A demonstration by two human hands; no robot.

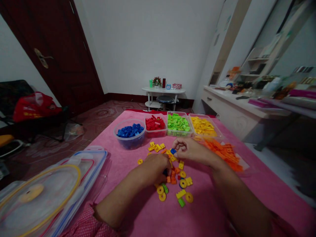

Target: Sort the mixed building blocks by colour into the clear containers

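My right hand pinches a small blue building block over the far side of a loose pile. My left hand reaches over the near-left part of that pile, its fingers curled downward. A dark piece shows at those fingers, mostly hidden, so I cannot make out what they hold. Around both hands lie yellow blocks, orange blocks, yellow ring-shaped wheels and a few green blocks. Some of the pile is covered by my left hand.
Behind the pile stand a round tub of blue blocks and boxes of red, green and yellow blocks. Orange blocks fill a tray at right. Stacked lids lie at left on the pink cloth.
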